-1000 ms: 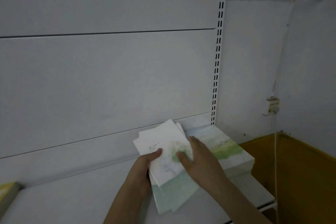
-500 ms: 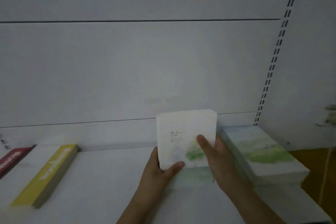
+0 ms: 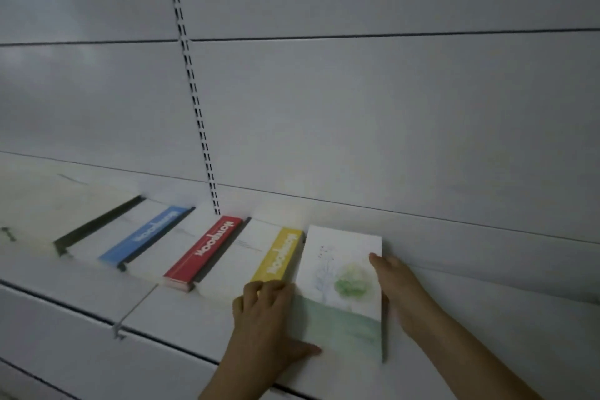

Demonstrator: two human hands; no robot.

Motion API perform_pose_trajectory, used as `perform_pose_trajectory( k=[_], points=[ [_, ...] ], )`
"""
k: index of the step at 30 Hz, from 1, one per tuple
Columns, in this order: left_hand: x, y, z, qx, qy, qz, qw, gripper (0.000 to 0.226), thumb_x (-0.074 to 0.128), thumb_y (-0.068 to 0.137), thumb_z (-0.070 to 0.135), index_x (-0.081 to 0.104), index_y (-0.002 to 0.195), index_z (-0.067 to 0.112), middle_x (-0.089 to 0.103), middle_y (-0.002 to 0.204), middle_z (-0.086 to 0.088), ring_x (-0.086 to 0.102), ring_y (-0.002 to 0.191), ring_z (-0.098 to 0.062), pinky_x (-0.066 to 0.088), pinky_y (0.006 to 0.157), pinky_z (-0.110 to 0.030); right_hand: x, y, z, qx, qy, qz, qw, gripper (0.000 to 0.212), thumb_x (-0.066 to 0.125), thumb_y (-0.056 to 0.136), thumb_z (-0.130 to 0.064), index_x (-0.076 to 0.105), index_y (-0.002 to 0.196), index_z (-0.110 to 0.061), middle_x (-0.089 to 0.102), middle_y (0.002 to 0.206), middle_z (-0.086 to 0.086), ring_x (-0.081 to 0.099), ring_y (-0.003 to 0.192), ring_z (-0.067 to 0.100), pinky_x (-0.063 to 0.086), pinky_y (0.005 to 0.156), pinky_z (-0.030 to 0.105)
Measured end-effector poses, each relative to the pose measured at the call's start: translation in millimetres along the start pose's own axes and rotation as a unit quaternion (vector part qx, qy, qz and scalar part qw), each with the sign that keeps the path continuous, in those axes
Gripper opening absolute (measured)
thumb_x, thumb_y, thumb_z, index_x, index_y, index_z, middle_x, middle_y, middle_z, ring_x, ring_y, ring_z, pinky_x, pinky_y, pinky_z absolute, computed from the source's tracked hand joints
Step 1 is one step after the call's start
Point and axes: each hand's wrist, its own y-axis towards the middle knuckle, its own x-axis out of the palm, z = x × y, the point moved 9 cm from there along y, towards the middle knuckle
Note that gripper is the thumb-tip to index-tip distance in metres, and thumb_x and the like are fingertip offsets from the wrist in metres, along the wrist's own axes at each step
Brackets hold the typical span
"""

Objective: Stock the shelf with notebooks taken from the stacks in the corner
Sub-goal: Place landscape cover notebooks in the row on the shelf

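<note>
A small stack of white-and-green notebooks (image 3: 341,289) lies flat on the white shelf (image 3: 181,312), just right of a yellow-spined notebook stack (image 3: 279,253). My left hand (image 3: 266,318) grips the stack's left edge, thumb under the front corner. My right hand (image 3: 399,289) presses against its right edge. The stack's top cover shows a faint green blot and a pale green lower band.
Further left along the shelf lie a red-spined stack (image 3: 204,252), a blue-spined stack (image 3: 146,234) and a black-spined one (image 3: 97,224). A slotted upright (image 3: 194,91) runs up the white back panel. The shelf's front edge runs diagonally at lower left.
The view swung left along the shelf. Both hands carried the green-and-white notebooks from beside the corner stack and laid them flat next to the yellow-spined stack.
</note>
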Motion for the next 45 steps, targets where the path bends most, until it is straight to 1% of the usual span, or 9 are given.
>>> perform_pose_trajectory(
  k=[4,8,15,20,22,24,30,37,45],
  points=[
    [1,9,-25,-0.022,0.100,-0.010,0.995,0.111,0.039,0.042,0.094,0.057,0.129,0.027,0.061,0.126,0.000,0.041,0.121,-0.024,0.026,0.098,-0.043,7,-10,-2,-0.099,-0.368,0.089,0.920,0.064,0.022,0.083,-0.061,0.065,0.103,-0.017,0.060,0.116,0.010,0.054,0.117,0.030,0.039,0.094,0.035],
    [2,19,-21,-0.007,0.105,-0.033,0.994,0.108,0.045,0.059,0.088,0.032,0.148,0.029,0.014,0.161,0.004,0.005,0.148,-0.020,-0.006,0.116,-0.041,18,-16,12,-0.134,-0.420,0.108,0.891,0.065,0.022,0.089,-0.056,0.056,0.129,-0.018,0.048,0.144,0.005,0.040,0.135,0.022,0.025,0.114,0.039],
    [13,39,-24,0.054,0.040,-0.052,0.996,0.103,0.066,0.071,0.067,0.023,0.153,0.022,0.014,0.161,0.015,0.004,0.147,-0.003,-0.001,0.121,-0.034,24,-15,14,-0.138,-0.399,0.076,0.903,0.105,-0.001,0.064,-0.074,0.027,0.151,-0.021,0.030,0.156,-0.004,0.022,0.144,0.013,0.005,0.119,0.037],
    [0,45,-20,0.099,0.037,-0.033,0.994,0.090,0.070,0.063,0.071,0.051,0.138,0.024,0.041,0.145,0.011,0.039,0.132,-0.012,0.028,0.112,-0.025,30,-18,13,-0.121,-0.431,0.029,0.893,0.089,0.020,0.087,-0.075,0.010,0.154,-0.018,0.010,0.162,0.000,0.005,0.149,0.014,-0.001,0.120,0.037],
    [4,40,-22,0.085,0.084,-0.060,0.991,0.107,0.060,0.069,0.076,0.027,0.151,0.016,0.024,0.158,-0.003,0.027,0.143,-0.021,0.021,0.116,-0.029,22,-23,10,-0.126,-0.366,0.019,0.922,0.104,0.010,0.074,-0.088,0.019,0.153,-0.020,0.014,0.161,0.003,0.009,0.148,0.015,0.005,0.120,0.036],
    [3,35,-18,0.092,0.114,-0.049,0.988,0.115,0.042,0.069,0.085,0.004,0.156,0.018,0.005,0.163,-0.008,0.014,0.149,-0.026,0.017,0.119,-0.038,-1,-34,5,-0.128,-0.275,0.054,0.951,0.093,0.025,0.083,-0.079,0.022,0.153,-0.018,0.019,0.161,0.004,0.015,0.147,0.016,0.013,0.120,0.032],
    [8,29,75,0.237,0.013,0.049,0.970,0.069,0.038,0.085,0.070,0.056,0.132,0.022,0.056,0.137,-0.001,0.055,0.123,-0.022,0.050,0.094,-0.036,-104,-83,-18,-0.197,-0.313,0.197,0.908,0.063,0.038,0.097,-0.051,0.027,0.151,-0.019,0.032,0.155,-0.003,0.028,0.141,0.011,0.020,0.114,0.024],
    [107,7,233,0.346,-0.045,-0.089,0.933,0.100,-0.002,0.070,0.086,0.028,0.149,0.033,0.029,0.156,0.010,0.030,0.140,-0.007,0.027,0.113,-0.022,-266,-128,6,-0.149,-0.404,0.335,0.838,0.073,0.027,0.094,-0.063,0.034,0.148,-0.015,0.035,0.153,0.002,0.030,0.141,0.018,0.020,0.115,0.028],
    [206,30,357,0.303,-0.086,-0.243,0.918,0.055,0.040,0.097,0.053,0.041,0.144,0.025,0.030,0.157,0.002,0.026,0.144,-0.010,0.011,0.114,-0.017,-417,-143,116,0.043,-0.368,0.374,0.850,0.073,0.039,0.096,-0.053,0.020,0.152,-0.010,0.029,0.156,0.011,0.031,0.140,0.026,0.028,0.112,0.035]
  ],
)
